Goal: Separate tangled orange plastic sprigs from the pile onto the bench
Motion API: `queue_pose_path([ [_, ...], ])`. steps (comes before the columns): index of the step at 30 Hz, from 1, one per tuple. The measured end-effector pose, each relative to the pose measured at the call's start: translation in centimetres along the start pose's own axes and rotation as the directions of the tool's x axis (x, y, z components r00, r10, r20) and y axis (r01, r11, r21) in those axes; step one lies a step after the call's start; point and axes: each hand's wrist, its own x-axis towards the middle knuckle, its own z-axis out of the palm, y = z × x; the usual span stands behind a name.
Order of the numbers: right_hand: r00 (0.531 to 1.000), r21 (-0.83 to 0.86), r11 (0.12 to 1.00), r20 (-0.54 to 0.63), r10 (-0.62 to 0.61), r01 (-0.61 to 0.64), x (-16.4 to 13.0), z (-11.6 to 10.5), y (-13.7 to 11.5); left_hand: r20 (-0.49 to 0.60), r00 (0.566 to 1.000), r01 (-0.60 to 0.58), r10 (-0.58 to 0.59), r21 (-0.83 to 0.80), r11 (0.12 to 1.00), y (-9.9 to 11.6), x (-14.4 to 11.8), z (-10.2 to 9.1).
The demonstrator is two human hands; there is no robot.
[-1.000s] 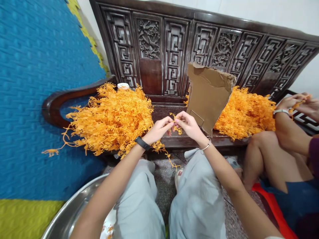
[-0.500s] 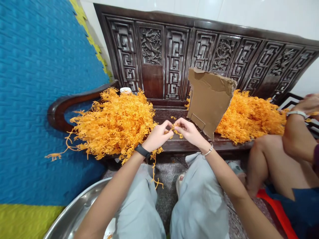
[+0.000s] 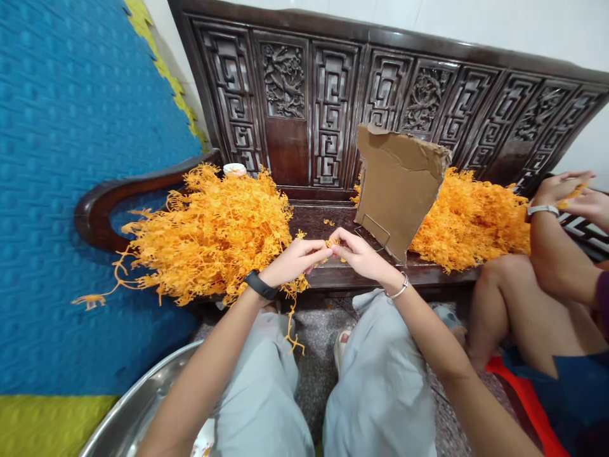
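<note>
My left hand (image 3: 299, 259) and my right hand (image 3: 358, 254) meet over the front of the dark wooden bench seat (image 3: 314, 220). Both are closed in a pinch on a small orange plastic piece (image 3: 332, 242), mostly hidden by the fingertips. Left of my hands lies a big heap of branching orange plastic pieces (image 3: 214, 235), some strands hanging over the seat's edge. A few loose orange bits (image 3: 328, 222) rest on the seat just behind my fingers.
A cardboard sheet (image 3: 399, 184) stands upright in a wire holder (image 3: 373, 231). Behind it is a second orange heap (image 3: 471, 222). At right sits another person, whose hands (image 3: 571, 193) hold orange pieces. A metal basin (image 3: 143, 393) is at lower left, and a white round object (image 3: 235, 169) behind the left heap.
My fingertips have come closer together, covering more of the orange piece. The other person's hands have shifted left and show more fully. The view has shifted slightly.
</note>
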Motion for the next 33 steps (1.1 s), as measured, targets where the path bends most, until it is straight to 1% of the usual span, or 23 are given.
queue_pose_path([
  [3, 1.0, 0.172, 0.985, 0.017, 0.005, -0.008, 0.2, 0.1, -0.1, 0.043, 0.999, 0.014, -0.007, -0.175, 0.985, 0.0, 0.1, -0.3],
  [6, 1.0, 0.333, 0.943, 0.028, -0.005, -0.005, 0.3, 0.4, -0.4, 0.067, 0.997, -0.002, 0.025, -0.337, 0.942, -0.1, 0.3, -0.4],
  [10, 1.0, 0.462, 0.887, -0.015, 0.018, -0.009, 0.3, 0.7, -1.1, 0.096, 0.993, -0.007, 0.062, -0.488, 0.873, 0.0, 0.2, -0.5],
  [12, 0.999, 0.523, 0.852, -0.036, 0.037, -0.012, 0.2, 0.9, -1.3, 0.08, 0.995, -0.014, 0.067, -0.535, 0.844, 0.2, 0.1, -0.4],
  [15, 0.997, 0.605, 0.796, -0.053, 0.055, -0.012, 0.2, 1.2, -1.7, 0.015, 0.998, -0.042, 0.064, -0.593, 0.804, 0.4, 0.0, -0.2],
  [18, 0.995, 0.618, 0.785, -0.053, 0.084, -0.034, 0.2, 1.5, -1.8, -0.008, 0.999, -0.033, 0.036, -0.624, 0.781, 0.6, -0.1, 0.1],
  [20, 0.993, 0.621, 0.783, -0.072, 0.099, -0.033, 0.4, 1.3, -1.7, -0.018, 0.999, -0.049, 0.049, -0.652, 0.757, 0.7, -0.2, 0.1],
  [21, 0.99, 0.63, 0.776, -0.101, 0.102, -0.015, 0.4, 1.0, -1.6, -0.037, 0.997, -0.078, 0.073, -0.665, 0.743, 0.8, -0.3, 0.1],
  [23, 0.975, 0.648, 0.761, -0.196, 0.109, 0.045, 0.7, 0.1, -1.2, -0.098, 0.987, -0.159, 0.126, -0.679, 0.717, 0.8, -0.5, -0.2],
  [25, 0.945, 0.633, 0.765, -0.309, 0.11, 0.118, 0.9, -1.2, -0.6, -0.179, 0.971, -0.237, 0.157, -0.671, 0.702, 0.7, -0.7, -0.6],
  [27, 0.913, 0.57, 0.804, -0.399, 0.089, 0.171, 1.2, -2.3, 0.4, -0.243, 0.96, -0.267, 0.138, -0.655, 0.707, 0.5, -0.7, -1.0],
  [28, 0.902, 0.531, 0.829, -0.424, 0.079, 0.177, 1.3, -2.8, 1.0, -0.266, 0.958, -0.26, 0.107, -0.65, 0.714, 0.3, -0.7, -1.1],
  [30, 0.904, 0.475, 0.871, -0.417, 0.094, 0.128, 1.7, -3.5, 2.3, -0.287, 0.958, -0.205, 0.016, -0.642, 0.739, -0.2, -0.5, -1.4],
  [32, 0.92, 0.472, 0.881, -0.357, 0.162, 0.027, 2.1, -3.8, 3.8, -0.29, 0.955, -0.14, -0.065, -0.631, 0.763, -0.6, -0.4, -1.5],
  [33, 0.927, 0.477, 0.878, -0.319, 0.199, -0.024, 2.2, -3.9, 4.4, -0.287, 0.954, -0.118, -0.084, -0.619, 0.776, -0.8, -0.3, -1.5],
])
